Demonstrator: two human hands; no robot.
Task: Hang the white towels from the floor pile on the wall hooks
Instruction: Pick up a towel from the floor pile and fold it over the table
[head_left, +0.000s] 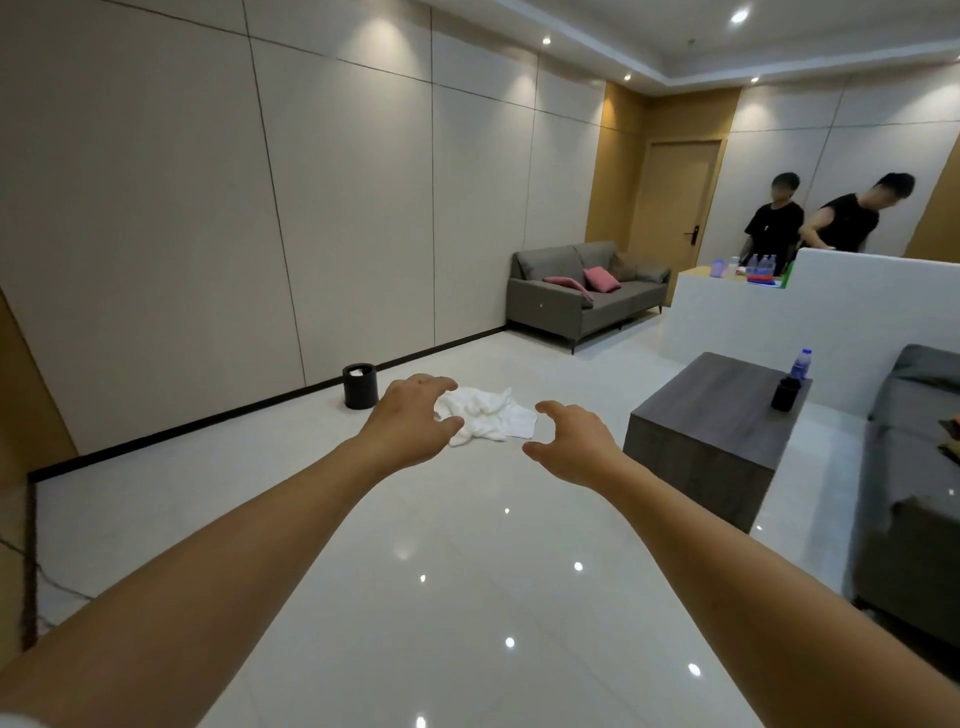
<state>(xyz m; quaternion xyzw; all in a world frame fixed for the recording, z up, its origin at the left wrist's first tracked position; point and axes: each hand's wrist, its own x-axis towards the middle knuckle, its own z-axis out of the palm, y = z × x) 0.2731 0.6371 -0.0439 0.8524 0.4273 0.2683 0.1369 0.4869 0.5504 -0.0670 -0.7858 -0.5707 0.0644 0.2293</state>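
Two bare hands reach forward over the glossy white floor (467, 571) toward one crumpled pile of white towels (488, 415) — how many towels it holds cannot be told. The pile lies ahead of both hands and between them, stretched roughly left to right across the view. The left hand (410, 421) overlaps its left end in the picture, fingers (441, 387) spread and loosely curled, holding nothing; whether it touches the cloth cannot be told. The right hand (571, 441) hangs just beside the pile's right corner, fingers likewise open and hooked. The left hand looks nearer. No wall hooks show on the panelled wall (208, 234). Also in view: one black bin (359, 385), one dark coffee table (711, 431), two sofas.
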